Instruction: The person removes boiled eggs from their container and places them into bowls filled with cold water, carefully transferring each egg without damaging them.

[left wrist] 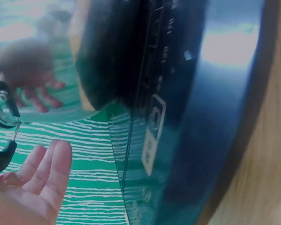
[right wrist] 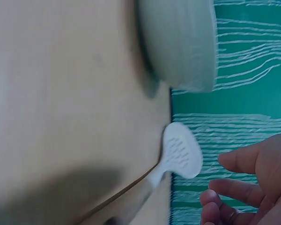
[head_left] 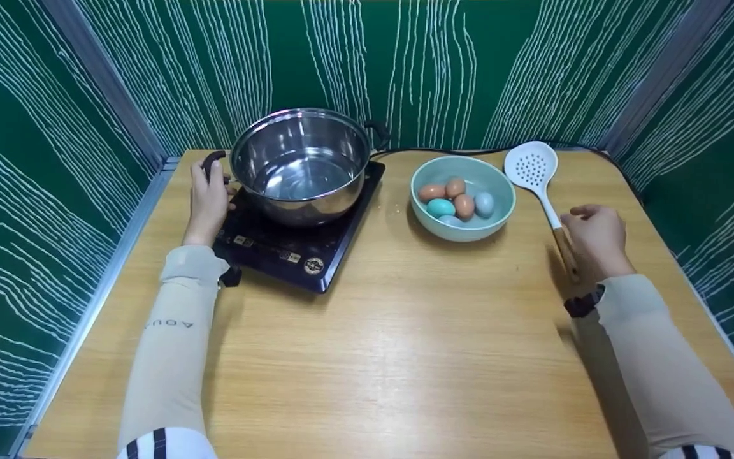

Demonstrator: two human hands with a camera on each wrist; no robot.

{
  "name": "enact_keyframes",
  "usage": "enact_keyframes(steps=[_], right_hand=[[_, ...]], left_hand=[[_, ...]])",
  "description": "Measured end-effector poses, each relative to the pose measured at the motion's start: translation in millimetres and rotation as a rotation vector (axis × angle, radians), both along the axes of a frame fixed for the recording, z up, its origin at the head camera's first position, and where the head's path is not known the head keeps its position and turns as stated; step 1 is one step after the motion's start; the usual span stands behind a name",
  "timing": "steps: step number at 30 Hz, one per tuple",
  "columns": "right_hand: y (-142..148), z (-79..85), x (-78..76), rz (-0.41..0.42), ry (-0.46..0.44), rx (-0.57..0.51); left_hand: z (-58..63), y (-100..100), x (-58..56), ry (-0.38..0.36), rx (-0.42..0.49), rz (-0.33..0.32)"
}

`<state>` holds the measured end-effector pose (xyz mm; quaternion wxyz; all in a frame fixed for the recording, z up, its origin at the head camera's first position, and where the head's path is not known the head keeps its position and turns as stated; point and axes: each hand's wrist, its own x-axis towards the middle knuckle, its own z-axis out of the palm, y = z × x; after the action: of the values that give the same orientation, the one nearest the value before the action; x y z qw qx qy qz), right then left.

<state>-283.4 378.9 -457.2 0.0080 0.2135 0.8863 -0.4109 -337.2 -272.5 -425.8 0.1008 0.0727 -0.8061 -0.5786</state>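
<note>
At the left side of a steel pot [head_left: 300, 204], my left hand [head_left: 209, 201] is by the dark loop handle [left wrist: 3, 157]. Its thumb lies over that handle in the head view, while the left wrist view shows fingers extended below it, not curled round it. The pot stands on a black induction cooker [head_left: 278, 255]. On the right, my right hand [head_left: 598, 236] hovers beside the wooden handle of a white slotted turner [head_left: 531, 164], holding nothing. Its thumb and fingers are loosely bent and apart in the right wrist view, with the turner [right wrist: 181, 152] lying beyond them.
A pale green bowl [head_left: 462, 232] holds several eggs [head_left: 464, 206], some brown, others turquoise or light blue. The bowl stands between the cooker and the turner. A black cable [head_left: 443, 150] runs along the back edge of the wooden table [head_left: 380, 363], before green walls [head_left: 380, 70] with white lines.
</note>
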Motion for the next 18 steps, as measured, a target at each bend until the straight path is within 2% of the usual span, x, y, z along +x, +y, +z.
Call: enact_keyframes(steps=[10, 14, 18], right_hand=[[-28.4, 23.6, -10.2, 0.091, 0.172, 0.111], [-42.7, 30.5, -14.0, 0.104, 0.168, 0.056], [-56.9, 35.1, -15.5, 0.129, 0.166, 0.047]], left_hand=[[-17.1, 3.3, 15.1, 0.087, -0.031, 0.002], [-24.6, 2.3, 22.8, 0.092, -0.078, 0.012], [-26.6, 1.0, 30.3, 0.093, -0.129, 0.029]])
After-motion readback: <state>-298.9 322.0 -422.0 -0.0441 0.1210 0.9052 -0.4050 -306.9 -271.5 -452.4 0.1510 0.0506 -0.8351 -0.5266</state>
